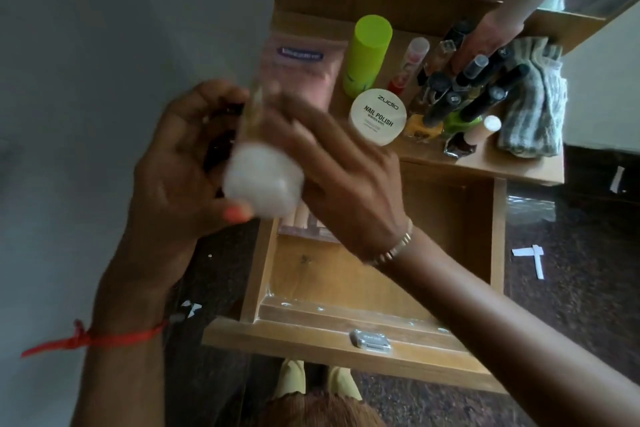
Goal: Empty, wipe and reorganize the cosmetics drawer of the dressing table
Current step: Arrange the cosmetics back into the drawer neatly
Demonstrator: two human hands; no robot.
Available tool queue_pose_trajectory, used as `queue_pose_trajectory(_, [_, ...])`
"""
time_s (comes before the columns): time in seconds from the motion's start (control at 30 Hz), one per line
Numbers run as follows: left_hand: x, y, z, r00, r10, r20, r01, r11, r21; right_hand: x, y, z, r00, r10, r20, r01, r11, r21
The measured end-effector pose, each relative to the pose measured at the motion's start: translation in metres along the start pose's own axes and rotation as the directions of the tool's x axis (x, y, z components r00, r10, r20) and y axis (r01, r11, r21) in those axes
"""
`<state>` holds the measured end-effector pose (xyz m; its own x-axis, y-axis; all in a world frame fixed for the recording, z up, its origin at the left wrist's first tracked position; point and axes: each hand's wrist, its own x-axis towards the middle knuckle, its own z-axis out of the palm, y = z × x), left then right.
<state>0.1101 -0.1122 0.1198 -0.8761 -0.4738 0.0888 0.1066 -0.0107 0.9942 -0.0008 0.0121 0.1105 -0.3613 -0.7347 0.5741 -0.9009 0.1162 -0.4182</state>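
Clear bottle [263,177], white cap toward the camera, blurred: left hand [173,170] curled round it, thumb under the cap; right hand [341,163] against its side, grip cannot be told. Below: drawer [498,236], pulled out, palette [304,222] at its back. Behind, on tabletop [502,166]: wipes jar [377,116], green bottle [369,55], polish bottles [460,94], knitted cloth [535,97].

Dark speckled floor [571,340], white paper scraps [537,262] scattered on it, plain grey wall [104,45] at left

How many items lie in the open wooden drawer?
1 visible: a striped brownish flat case at the back left of the open wooden drawer, partly hidden by the right hand. The forearm may hide more.
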Motion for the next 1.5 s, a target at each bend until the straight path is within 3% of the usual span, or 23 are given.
queue_pose_trajectory(0.1, [-0.021, -0.009, -0.002, 0.994, -0.11, -0.022, 0.108, 0.989, -0.102, -0.056, 0.003, -0.016, 0.956, -0.236, 0.175, 0.235, 0.972, 0.026])
queue_pose_trajectory(0.17, [-0.027, -0.017, -0.003, 0.978, -0.198, -0.065, 0.198, 0.98, -0.004, -0.085, 0.012, -0.023, 0.903, -0.302, 0.305, 0.282, 0.953, 0.111])
queue_pose_trajectory(0.23, [-0.032, -0.024, 0.001, 0.95, -0.312, -0.006, 0.31, 0.941, 0.133, -0.107, 0.021, -0.028, 0.846, -0.36, 0.394, 0.31, 0.932, 0.187])
queue_pose_trajectory(0.37, [-0.038, -0.034, 0.018, 0.836, -0.536, 0.118, 0.438, 0.781, 0.446, -0.132, 0.045, -0.035, 0.738, -0.424, 0.526, 0.33, 0.906, 0.266])
queue_pose_trajectory(0.5, [-0.044, -0.047, 0.039, 0.769, -0.606, 0.202, 0.317, 0.636, 0.704, -0.131, 0.065, -0.035, 0.536, -0.415, 0.735, 0.344, 0.903, 0.259])
queue_pose_trajectory(0.63, [-0.052, -0.065, 0.058, 0.72, -0.6, 0.349, 0.032, 0.531, 0.847, -0.139, 0.08, -0.028, 0.355, -0.536, 0.766, 0.424, 0.822, 0.38])
queue_pose_trajectory(0.73, [-0.058, -0.08, 0.064, 0.712, -0.583, 0.391, -0.099, 0.468, 0.878, -0.143, 0.088, -0.02, 0.281, -0.566, 0.775, 0.43, 0.796, 0.425])
queue_pose_trajectory(0.9, [-0.064, -0.094, 0.07, 0.745, -0.595, 0.303, -0.053, 0.399, 0.915, -0.145, 0.105, 0.001, 0.292, -0.598, 0.746, 0.436, 0.778, 0.453])
queue_pose_trajectory(1.07, [-0.066, -0.104, 0.069, 0.762, -0.604, 0.234, -0.053, 0.302, 0.952, -0.147, 0.117, 0.007, 0.352, -0.583, 0.732, 0.414, 0.799, 0.436])
queue_pose_trajectory(1.2, [-0.063, -0.105, 0.068, 0.769, -0.603, 0.212, -0.018, 0.312, 0.95, -0.151, 0.115, 0.008, 0.434, -0.564, 0.703, 0.417, 0.817, 0.398])
queue_pose_trajectory(1.27, [-0.058, -0.099, 0.068, 0.767, -0.6, 0.227, 0.03, 0.388, 0.921, -0.148, 0.111, 0.005, 0.537, -0.526, 0.66, 0.431, 0.843, 0.322])
queue_pose_trajectory(1.33, [-0.047, -0.087, 0.069, 0.809, -0.549, 0.21, 0.128, 0.515, 0.848, -0.137, 0.102, 0.0, 0.772, -0.362, 0.523, 0.313, 0.932, 0.183])
queue_pose_trajectory(1.37, [-0.039, -0.08, 0.071, 0.85, -0.496, 0.176, 0.17, 0.576, 0.8, -0.129, 0.096, -0.002, 0.893, -0.199, 0.404, 0.163, 0.979, 0.123])
queue_pose_trajectory(1.4, [-0.03, -0.073, 0.073, 0.896, -0.429, 0.119, 0.204, 0.633, 0.747, -0.12, 0.088, -0.004, 0.964, 0.0, 0.266, -0.026, 0.995, 0.095])
queue_pose_trajectory(1.43, [-0.02, -0.067, 0.076, 0.936, -0.348, 0.048, 0.222, 0.691, 0.688, -0.111, 0.081, -0.005, 0.967, 0.215, 0.135, -0.23, 0.968, 0.104])
queue_pose_trajectory(1.47, [-0.009, -0.063, 0.079, 0.964, -0.263, -0.031, 0.223, 0.743, 0.631, -0.101, 0.075, -0.005, 0.9, 0.433, 0.035, -0.433, 0.887, 0.159])
queue_pose_trajectory(1.5, [0.001, -0.059, 0.082, 0.977, -0.181, -0.115, 0.213, 0.783, 0.584, -0.09, 0.067, -0.004, 0.776, 0.63, -0.014, -0.606, 0.751, 0.261])
